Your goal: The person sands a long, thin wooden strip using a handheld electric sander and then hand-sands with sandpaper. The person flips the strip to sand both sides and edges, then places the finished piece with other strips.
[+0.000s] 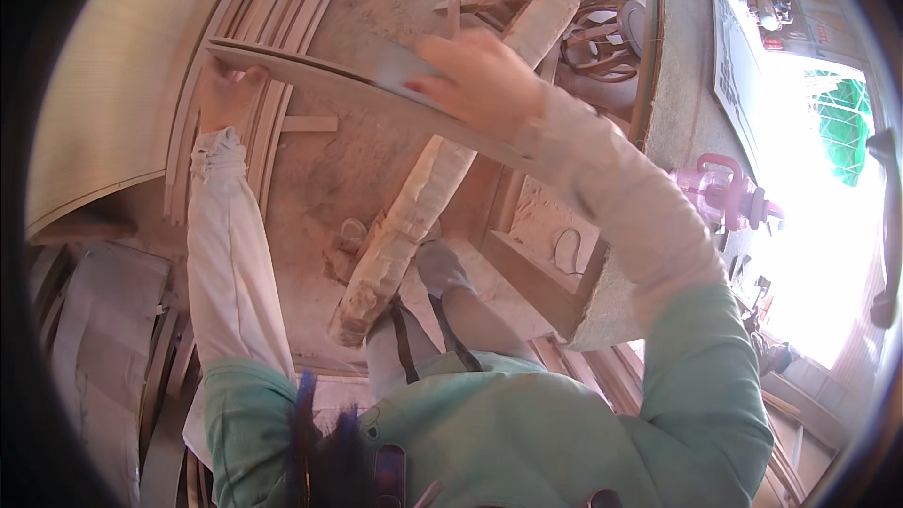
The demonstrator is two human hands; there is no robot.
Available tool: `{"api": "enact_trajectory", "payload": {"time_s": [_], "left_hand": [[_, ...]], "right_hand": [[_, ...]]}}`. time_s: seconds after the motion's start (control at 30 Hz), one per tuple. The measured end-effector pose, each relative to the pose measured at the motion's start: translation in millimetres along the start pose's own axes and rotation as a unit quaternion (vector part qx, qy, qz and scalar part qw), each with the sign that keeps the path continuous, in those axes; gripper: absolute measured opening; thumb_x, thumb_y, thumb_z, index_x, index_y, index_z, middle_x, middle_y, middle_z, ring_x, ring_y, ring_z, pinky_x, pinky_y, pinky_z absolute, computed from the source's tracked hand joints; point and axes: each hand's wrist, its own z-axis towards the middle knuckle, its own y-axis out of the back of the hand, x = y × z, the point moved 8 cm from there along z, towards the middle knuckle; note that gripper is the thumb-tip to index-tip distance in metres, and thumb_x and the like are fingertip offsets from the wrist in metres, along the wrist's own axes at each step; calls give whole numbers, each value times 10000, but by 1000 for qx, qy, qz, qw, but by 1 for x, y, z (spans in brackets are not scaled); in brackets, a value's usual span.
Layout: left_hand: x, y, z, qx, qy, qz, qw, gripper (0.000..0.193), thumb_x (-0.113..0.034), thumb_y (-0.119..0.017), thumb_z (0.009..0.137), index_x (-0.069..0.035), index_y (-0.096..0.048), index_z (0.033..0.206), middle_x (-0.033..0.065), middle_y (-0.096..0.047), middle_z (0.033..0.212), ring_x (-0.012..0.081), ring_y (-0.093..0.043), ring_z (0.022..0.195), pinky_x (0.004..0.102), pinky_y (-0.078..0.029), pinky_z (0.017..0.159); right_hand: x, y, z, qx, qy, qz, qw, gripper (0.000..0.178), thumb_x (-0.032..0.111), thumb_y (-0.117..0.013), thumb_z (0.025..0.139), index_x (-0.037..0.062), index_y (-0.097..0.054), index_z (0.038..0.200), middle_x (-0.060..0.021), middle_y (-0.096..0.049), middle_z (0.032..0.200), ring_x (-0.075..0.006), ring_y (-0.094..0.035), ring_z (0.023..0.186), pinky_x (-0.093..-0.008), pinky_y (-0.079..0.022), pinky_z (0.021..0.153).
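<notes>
One long, thin board [324, 81] is held aslant in front of the body, crossing above one wrapped beam [409, 212]; whether the two are touching cannot be told. The board is pale brown and flat-faced, with a narrow edge and a darker left end. That end is gripped by the left hand [229, 89], its fingers closed around the wood. One pale bluish-grey sheet [400, 68], blurred, is seen under the right hand [484, 85] at the board; how tightly its fingers are closed cannot be told. Several wood strips [273, 0] are laid side by side at the left, too overlapped to be counted exactly. One pink jug [720, 193] is seen at the right.
</notes>
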Motion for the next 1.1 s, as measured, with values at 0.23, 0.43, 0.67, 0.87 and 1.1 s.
{"api": "enact_trajectory", "payload": {"time_s": [0.23,0.43,0.67,0.87,1.1], "left_hand": [[-9,-17,-3,-5,19,-33,999,676,-92,-849,775,2,-429,1297,121,-593,1246,205,-565,1186,348,-455,1029],[-1,-2,-5,-2,16,-42,999,753,-146,-878,751,0,-408,1322,108,-583,1251,206,-556,1204,358,-431,1055],[-23,-20,-1,-10,15,-30,999,832,-241,-924,696,5,-417,1308,99,-582,1248,194,-564,1186,359,-442,1037],[1,-2,-4,4,-20,-3,1000,827,-264,-916,710,5,-420,1314,108,-585,1244,202,-569,1186,357,-419,1075],[3,4,-1,-26,-3,42,999,694,-241,-888,752,-28,-479,1269,75,-612,1173,189,-580,1147,358,-433,1069]], "right_hand": [[-33,28,-115,-55,-2,7,998,261,215,-720,878,15,-632,1020,-160,-599,905,-349,-570,879,-436,-471,790],[17,-11,60,23,-41,46,998,317,374,-585,962,57,-602,964,-220,-684,945,-404,-657,895,-502,-495,800],[36,-13,110,-11,-5,70,997,304,362,-564,972,75,-595,1069,-205,-689,913,-413,-654,941,-488,-514,828],[-37,6,-76,33,-46,7,998,242,231,-663,925,35,-593,1050,-180,-570,756,-387,-544,772,-473,-453,708],[-54,32,-172,-33,-18,-64,997,213,231,-742,844,56,-633,894,-118,-597,790,-345,-554,827,-456,-438,797]]}}
